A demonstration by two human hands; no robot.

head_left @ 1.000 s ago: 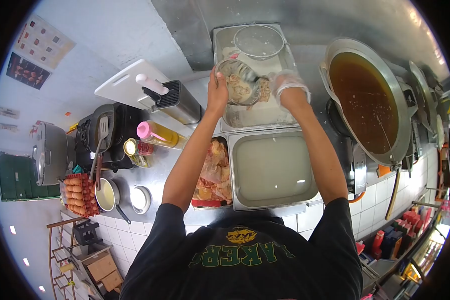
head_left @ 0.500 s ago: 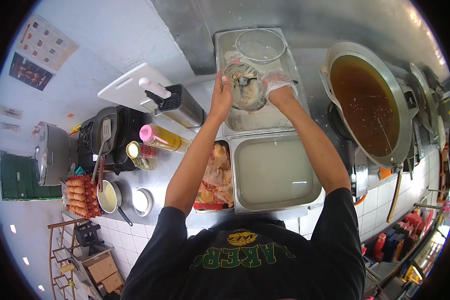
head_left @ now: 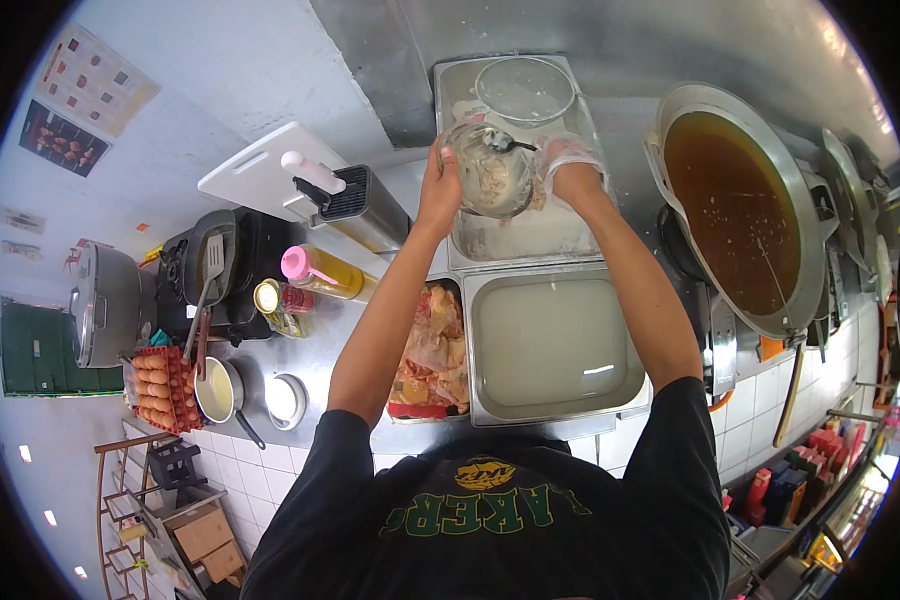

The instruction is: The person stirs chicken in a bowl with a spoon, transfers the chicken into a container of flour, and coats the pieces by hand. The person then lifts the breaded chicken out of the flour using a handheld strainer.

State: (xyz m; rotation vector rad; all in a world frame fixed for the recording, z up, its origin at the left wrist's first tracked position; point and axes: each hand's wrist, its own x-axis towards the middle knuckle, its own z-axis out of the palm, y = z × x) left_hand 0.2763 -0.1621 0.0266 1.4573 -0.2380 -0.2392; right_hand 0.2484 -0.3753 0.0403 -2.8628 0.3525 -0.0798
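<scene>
My left hand (head_left: pixel 440 190) grips the side of a clear bowl (head_left: pixel 508 207), tilted over a metal tray. Pale, lumpy batter coats the inside of the bowl. A dark spoon (head_left: pixel 503 144) lies across the bowl's upper part, its handle running to my right hand (head_left: pixel 573 170), which wears a clear plastic glove. My right fingers look closed around the handle, though they are partly hidden. White flour covers the tray (head_left: pixel 490 247) below, and a round mesh sieve (head_left: pixel 523 90) rests at its far end.
Nearer me are a pan of cloudy liquid (head_left: pixel 555 340) and a container of raw chicken (head_left: pixel 432 350). A large wok of brown oil (head_left: pixel 735 210) stands at right. Left are an oil bottle (head_left: pixel 320 272), a knife block (head_left: pixel 365 210), eggs (head_left: pixel 155 390) and a saucepan (head_left: pixel 218 390).
The bowl has tipped more toward my right hand. My right hand has moved slightly right, and the spoon has shifted up toward the bowl's rim, showing more of its handle.
</scene>
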